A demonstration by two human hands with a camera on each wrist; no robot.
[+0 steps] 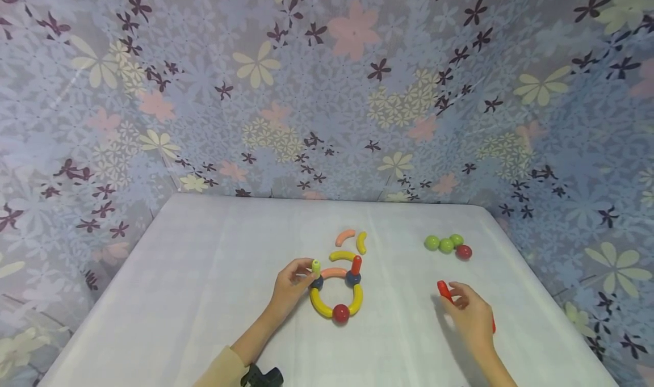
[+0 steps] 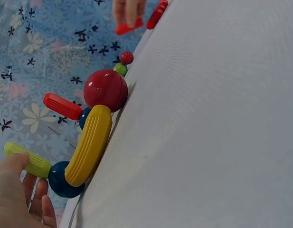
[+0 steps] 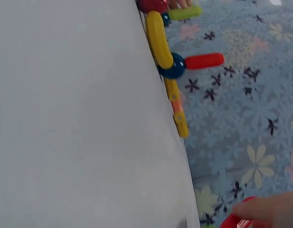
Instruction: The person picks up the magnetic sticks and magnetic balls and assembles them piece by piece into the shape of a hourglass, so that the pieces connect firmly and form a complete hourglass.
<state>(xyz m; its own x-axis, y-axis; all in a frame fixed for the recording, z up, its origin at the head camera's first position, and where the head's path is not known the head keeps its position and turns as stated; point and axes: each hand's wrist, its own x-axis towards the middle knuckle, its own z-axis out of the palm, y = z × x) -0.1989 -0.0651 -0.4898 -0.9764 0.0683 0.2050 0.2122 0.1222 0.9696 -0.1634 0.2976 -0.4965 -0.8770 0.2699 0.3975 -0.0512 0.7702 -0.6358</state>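
Left hand [image 1: 290, 286] is pinching green rod [image 1: 317, 267] upright on blue ball [image 2: 59, 184]; right hand [image 1: 471, 316], grip partly hidden, is apparently holding red rod [image 1: 443, 288] right of ring [image 1: 320, 306]. Good seating is calling for straight pressure.

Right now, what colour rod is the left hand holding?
Lime green; the rod shows best in the left wrist view.

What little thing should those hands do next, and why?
Maybe carry the straight red plastic-looking stick to the round multicoloured ring: the right hand holds it away from the ring, and the left hand pinches the upright lime-green stick there.
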